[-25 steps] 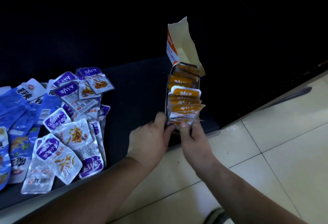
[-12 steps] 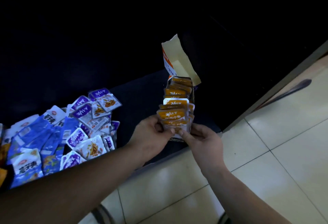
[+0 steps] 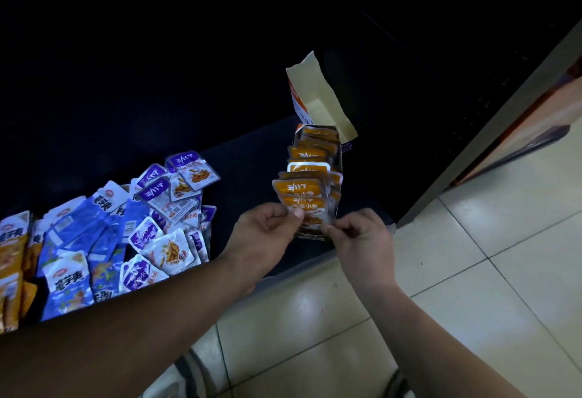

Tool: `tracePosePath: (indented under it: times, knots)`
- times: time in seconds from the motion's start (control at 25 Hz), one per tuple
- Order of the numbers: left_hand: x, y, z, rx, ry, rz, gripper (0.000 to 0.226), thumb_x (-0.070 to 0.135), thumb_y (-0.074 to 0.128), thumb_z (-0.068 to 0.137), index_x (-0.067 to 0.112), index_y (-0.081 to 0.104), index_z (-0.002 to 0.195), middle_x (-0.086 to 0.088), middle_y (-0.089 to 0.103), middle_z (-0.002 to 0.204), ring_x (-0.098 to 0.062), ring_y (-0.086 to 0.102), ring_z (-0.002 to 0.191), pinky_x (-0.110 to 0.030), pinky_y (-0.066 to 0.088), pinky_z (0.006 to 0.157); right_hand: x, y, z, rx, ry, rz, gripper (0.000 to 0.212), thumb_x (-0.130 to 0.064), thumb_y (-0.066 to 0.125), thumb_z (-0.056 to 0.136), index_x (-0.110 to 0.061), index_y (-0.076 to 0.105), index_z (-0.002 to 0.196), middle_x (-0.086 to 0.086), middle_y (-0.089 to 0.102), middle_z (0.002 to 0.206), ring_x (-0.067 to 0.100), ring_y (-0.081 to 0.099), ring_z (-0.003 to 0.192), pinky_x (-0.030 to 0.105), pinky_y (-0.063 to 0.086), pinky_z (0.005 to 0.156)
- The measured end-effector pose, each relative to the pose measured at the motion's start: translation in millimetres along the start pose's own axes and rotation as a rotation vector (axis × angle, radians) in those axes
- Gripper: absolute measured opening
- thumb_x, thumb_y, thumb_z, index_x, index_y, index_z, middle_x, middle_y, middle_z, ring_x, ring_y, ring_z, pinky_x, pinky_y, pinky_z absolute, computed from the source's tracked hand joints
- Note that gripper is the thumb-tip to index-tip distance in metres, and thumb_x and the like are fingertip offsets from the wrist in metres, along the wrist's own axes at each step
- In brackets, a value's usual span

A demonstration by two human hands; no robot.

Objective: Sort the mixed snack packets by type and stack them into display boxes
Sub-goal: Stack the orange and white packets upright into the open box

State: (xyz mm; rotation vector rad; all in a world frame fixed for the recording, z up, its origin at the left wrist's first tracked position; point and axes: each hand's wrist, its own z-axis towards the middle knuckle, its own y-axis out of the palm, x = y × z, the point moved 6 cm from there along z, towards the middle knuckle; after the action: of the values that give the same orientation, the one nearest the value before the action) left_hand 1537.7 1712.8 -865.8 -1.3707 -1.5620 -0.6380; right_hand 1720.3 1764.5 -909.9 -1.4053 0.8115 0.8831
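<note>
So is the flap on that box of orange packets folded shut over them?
No, the flap stands open at the box's far end, leaving the orange packets uncovered.

It looks like a small shop: many retail snack packets [image 3: 126, 224] lie heaped on a low dark shelf [image 3: 252, 161], with a filled cardboard display box [image 3: 318, 104], beside a pale tiled floor [image 3: 472, 303].

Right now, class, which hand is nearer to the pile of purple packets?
Left. The left hand is just right of the purple packets, apart from them; the right hand lies beyond it, farther right; both pinch orange packets.
</note>
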Motion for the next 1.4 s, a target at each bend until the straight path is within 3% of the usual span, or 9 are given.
tracePosePath:
  times: [0.2,0.32,0.48,0.68,0.8,0.92,1.0,1.2,1.4]
  knots:
    - [19.2,-4.9,-10.3,0.059,0.197,0.096,0.029,0.033,0.074,0.092,0.033,0.069,0.120,0.017,0.077,0.101,-0.002,0.074,0.091,-0.015,0.056,0.080,-10.7,1.6,-0.9,-0.011,-0.223,-0.233,0.012,-0.022,0.087,0.080,-0.020,0.075,0.077,-0.007,0.057,0.081,0.006,0.054,0.061,0.023,0.044,0.047]
    - [29.2,-12.2,-4.7,0.006,0.468,0.313,0.086,0.021,0.078,0.090,0.046,0.029,0.156,0.015,0.061,0.131,-0.006,0.072,0.100,-0.025,0.060,0.087,-20.6,4.2,-3.1,-0.012,-0.293,-0.392,0.009,-0.024,0.086,0.080,-0.021,0.077,0.078,-0.006,0.058,0.080,0.012,0.055,0.057,0.021,0.038,0.043]
    - [25.1,-12.7,1.8,0.043,0.655,0.614,0.081,0.029,0.075,0.092,0.042,0.030,0.158,0.008,0.055,0.127,-0.010,0.066,0.105,-0.038,0.060,0.088,-21.2,3.7,2.0,-0.036,-0.221,-0.287,0.015,-0.023,0.086,0.079,-0.021,0.071,0.082,-0.008,0.059,0.079,0.010,0.056,0.063,0.025,0.042,0.049]
    - [3.0,-6.2,2.3,0.053,0.727,0.701,0.070,0.032,0.074,0.091,0.030,0.044,0.154,0.003,0.057,0.130,-0.010,0.063,0.105,-0.036,0.060,0.082,-26.1,-3.3,-0.6,-0.221,-0.129,0.050,0.087,-0.018,0.091,0.075,-0.039,0.046,0.146,-0.009,0.056,0.115,0.004,0.063,0.094,0.020,0.056,0.073]
    - [15.2,-8.8,5.7,0.030,0.783,0.802,0.088,0.040,0.079,0.086,0.032,0.031,0.160,0.002,0.046,0.143,-0.014,0.057,0.121,-0.038,0.060,0.088,-36.6,-9.1,9.4,-0.294,-0.266,-0.116,0.120,-0.026,0.091,0.075,-0.037,0.011,0.163,-0.009,0.027,0.156,0.003,0.035,0.143,0.014,0.038,0.106]
    - [38.5,-13.5,19.6,-0.102,0.741,0.807,0.119,0.040,0.089,0.074,0.033,0.010,0.164,0.008,0.015,0.168,-0.015,0.032,0.151,-0.043,0.047,0.112,-53.6,-3.1,17.5,-0.410,-0.336,-0.181,0.122,-0.031,0.089,0.077,-0.037,0.002,0.163,-0.016,0.012,0.167,-0.003,0.013,0.153,0.013,0.022,0.114]
    - [50.3,-11.3,27.5,-0.238,0.733,0.763,0.118,0.032,0.092,0.072,0.029,0.017,0.164,0.012,0.021,0.166,-0.008,0.031,0.150,-0.040,0.043,0.116,-59.8,0.8,18.9,-0.437,-0.355,-0.167,0.124,-0.027,0.089,0.078,-0.041,0.000,0.163,-0.017,0.019,0.165,-0.004,0.018,0.151,0.013,0.026,0.113]
    - [54.2,-15.8,21.7,-0.182,0.825,0.696,0.084,0.029,0.092,0.074,0.023,0.051,0.148,0.011,0.050,0.134,-0.007,0.055,0.124,-0.034,0.054,0.098,-65.9,-5.4,14.5,-0.319,-0.486,-0.102,0.095,-0.022,0.090,0.078,-0.031,0.038,0.157,-0.010,0.042,0.157,0.006,0.037,0.147,0.032,0.042,0.116]
    - [43.6,-18.6,9.4,-0.103,0.928,0.710,0.045,0.035,0.085,0.083,0.023,0.071,0.124,0.009,0.061,0.118,-0.009,0.064,0.106,-0.035,0.057,0.085,-51.2,-23.8,11.1,-0.167,-0.352,0.096,0.055,-0.024,0.082,0.085,-0.028,0.062,0.136,-0.008,0.061,0.124,0.007,0.062,0.113,0.017,0.051,0.088]
